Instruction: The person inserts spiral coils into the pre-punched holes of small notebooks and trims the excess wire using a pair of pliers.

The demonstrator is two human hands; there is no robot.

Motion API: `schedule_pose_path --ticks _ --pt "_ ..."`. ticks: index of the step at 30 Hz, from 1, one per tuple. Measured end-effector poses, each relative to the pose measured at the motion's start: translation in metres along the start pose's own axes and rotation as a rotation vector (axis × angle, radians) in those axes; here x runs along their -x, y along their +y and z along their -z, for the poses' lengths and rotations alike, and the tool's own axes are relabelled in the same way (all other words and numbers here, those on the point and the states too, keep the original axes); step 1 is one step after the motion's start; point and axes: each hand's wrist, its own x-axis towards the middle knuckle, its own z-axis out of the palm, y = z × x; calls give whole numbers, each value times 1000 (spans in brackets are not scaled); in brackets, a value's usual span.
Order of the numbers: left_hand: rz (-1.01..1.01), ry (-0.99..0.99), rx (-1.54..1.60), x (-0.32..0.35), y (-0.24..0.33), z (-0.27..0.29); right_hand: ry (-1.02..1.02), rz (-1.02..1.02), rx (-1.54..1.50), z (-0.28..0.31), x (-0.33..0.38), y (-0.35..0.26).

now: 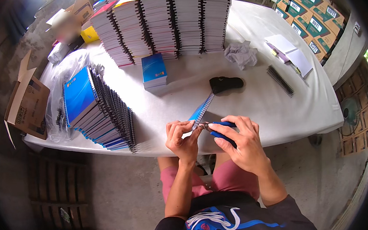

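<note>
A blue spiral-bound notebook (199, 111) stands edge-up at the table's front edge, its coil running away from me. My left hand (181, 140) pinches its near end beside the coil. In my right hand (243, 141) is a pair of pliers (224, 132) with blue handles, fingers wrapped round them. The plier jaws meet the near end of the coil, close to my left fingertips; whether they grip the wire I cannot tell. The notebook's far end touches or lies near a dark, rounded object (227, 84) whose kind is unclear.
Blue spiral notebooks (81, 101) lean in a pile at left. Tall notebook stacks (155, 26) stand behind a small blue-covered stack (153, 70). Crumpled paper (240, 54), a loose black coil (280, 80) and white papers (299, 61) lie right. An open carton (29, 99) stands left; cartons (312, 16) pile far right.
</note>
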Motion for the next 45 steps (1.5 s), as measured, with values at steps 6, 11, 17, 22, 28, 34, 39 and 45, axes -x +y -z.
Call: schedule_pose_path --ticks 6,11,17,22,28,34,39,45 --pt "-49 16 -49 2 -1 1 -53 -26 -89 -3 2 8" --pt "-177 32 -107 -1 1 -2 -77 17 -52 -6 2 10" --pt "-273 52 -144 1 0 -1 -608 -592 -1389 -10 3 30" --pt "135 132 155 1 -13 -5 -87 -158 -508 -19 8 51" --pt "564 60 477 -16 15 3 -135 -508 370 -12 16 98" --pt "586 -5 637 -17 28 17 58 -264 -1107 -27 -16 42" --pt "205 64 503 -37 60 51 148 -258 -1482 -36 -50 20" --pt "-318 377 -88 -88 78 132 31 52 -1679 -23 -139 -42"
